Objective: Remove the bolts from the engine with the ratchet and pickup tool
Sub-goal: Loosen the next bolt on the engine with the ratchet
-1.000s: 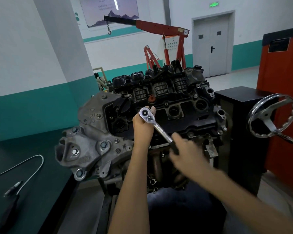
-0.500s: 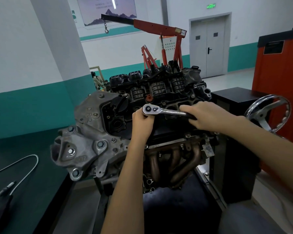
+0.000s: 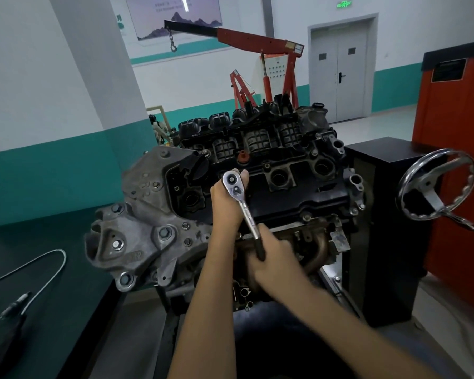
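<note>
Two bare hands on one ratchet (image 3: 242, 203): polished chrome, a round flat head with a small switch lever, a slim tapering shank, a dark grip at the lower end. Head set high over the black valve cover of the engine (image 3: 279, 187), handle slanting down and right toward the rusty exhaust manifold (image 3: 312, 247). Bolt and socket beneath the head hidden.

Left hand (image 3: 226, 203) upright on a near-vertical forearm, curled close beneath and behind the ratchet head, thumb tip against its upper edge. Right hand (image 3: 274, 261) blurred, knuckles up, fingers wrapped round the dark grip, forearm coming in from the lower right.

Several textures on the engine: ribbed black plastic intake along the top, glossy black cover with round plug wells, rough grey cast-metal timing cover (image 3: 143, 214) at left, studded with hex bolts (image 3: 163, 232).

Pickup tool (image 3: 15, 305) well apart at left, untouched on the dark bench (image 3: 66, 310): thin silvery flexible shaft bent into a loop, thicker dark end toward the near edge. Chromed spoked handwheel (image 3: 438, 184) at right beside a black cabinet (image 3: 381, 228); red engine crane (image 3: 257, 41) behind.
</note>
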Tool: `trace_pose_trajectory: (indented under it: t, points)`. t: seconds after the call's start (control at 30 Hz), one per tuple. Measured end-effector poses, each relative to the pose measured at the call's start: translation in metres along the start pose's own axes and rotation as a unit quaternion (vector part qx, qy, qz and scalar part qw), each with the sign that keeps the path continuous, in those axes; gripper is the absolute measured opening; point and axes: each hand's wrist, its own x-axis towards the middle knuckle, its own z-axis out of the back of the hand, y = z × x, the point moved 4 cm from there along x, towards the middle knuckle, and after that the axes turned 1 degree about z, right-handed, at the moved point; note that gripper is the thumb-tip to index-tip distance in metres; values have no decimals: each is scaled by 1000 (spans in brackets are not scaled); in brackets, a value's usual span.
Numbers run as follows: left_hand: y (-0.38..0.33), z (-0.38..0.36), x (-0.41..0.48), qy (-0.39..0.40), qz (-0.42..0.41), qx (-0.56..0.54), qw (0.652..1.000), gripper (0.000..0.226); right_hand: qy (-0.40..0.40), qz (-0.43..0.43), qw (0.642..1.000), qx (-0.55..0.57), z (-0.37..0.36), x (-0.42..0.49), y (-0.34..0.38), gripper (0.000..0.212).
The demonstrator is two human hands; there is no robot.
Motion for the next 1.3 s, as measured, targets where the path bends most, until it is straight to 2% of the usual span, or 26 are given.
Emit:
trace_pose_trajectory:
  t: [0.07, 0.13, 0.2, 0.23, 0.27, 0.3, 0.37, 0.43, 0.5, 0.63, 0.7, 0.77, 0.87, 0.93, 1.0, 1.03, 1.1, 1.2, 1.3]
  points:
    - [1, -3, 0, 27, 11, -6, 1000, 46, 46, 27, 995, -88, 41, 11, -11, 33]
    - [-6, -4, -1, 57, -10, 21, 998, 45, 68, 63, 971, -220, 87, 34, -13, 34]
    - [-9, -3, -1, 53, -21, 29, 998, 40, 81, 124, 911, -385, 118, 61, -3, 29]
    - [-9, 0, -1, 40, -19, 20, 999, 37, 80, 156, 880, -441, 123, 71, 6, 27]
    - [-7, 3, -2, 28, -15, 6, 999, 34, 77, 177, 864, -465, 123, 76, 12, 25]
    - [-4, 5, -2, 22, -10, -6, 1000, 33, 69, 180, 862, -468, 120, 75, 15, 24]
    - [0, 6, -5, 32, -2, -13, 999, 30, 38, 146, 894, -421, 104, 56, 9, 24]
    - [-1, 3, -6, 41, -2, -14, 999, 41, 3, 70, 956, -285, 75, 23, 1, 21]
    - [-4, 1, -6, 33, 5, -10, 999, 48, -17, 7, 991, -135, 35, -1, 3, 22]
    - [-4, 6, -2, 9, -5, 26, 1000, 46, -32, -21, 999, 0, -28, -9, 22, 24]
    - [-2, 8, 1, 13, 19, 21, 1000, 46, -15, -20, 1000, -13, -20, -5, 18, 22]
    - [-1, 7, 2, 30, 34, 7, 999, 52, 24, 5, 996, -88, 11, 2, 7, 28]
    - [-2, 3, 0, 62, 13, 27, 998, 50, 86, 79, 957, -264, 78, 31, -2, 30]
    - [-4, 1, -2, 66, 1, 31, 997, 41, 96, 135, 896, -412, 114, 59, 4, 29]
    - [-5, 2, -3, 56, -1, 23, 998, 50, 75, 182, 852, -485, 125, 76, 11, 27]
    - [-5, 2, -4, 50, -1, 16, 999, 53, 61, 186, 854, -481, 124, 76, 12, 25]
    - [-4, 2, -7, 49, -8, 7, 999, 51, 32, 154, 893, -423, 108, 58, 0, 24]
    - [-4, -2, -9, 41, 5, -1, 999, 51, -12, 48, 978, -204, 58, 12, -13, 23]
    - [-7, -3, -5, 8, 6, 13, 1000, 47, -50, -3, 999, -17, -7, -5, 0, 29]
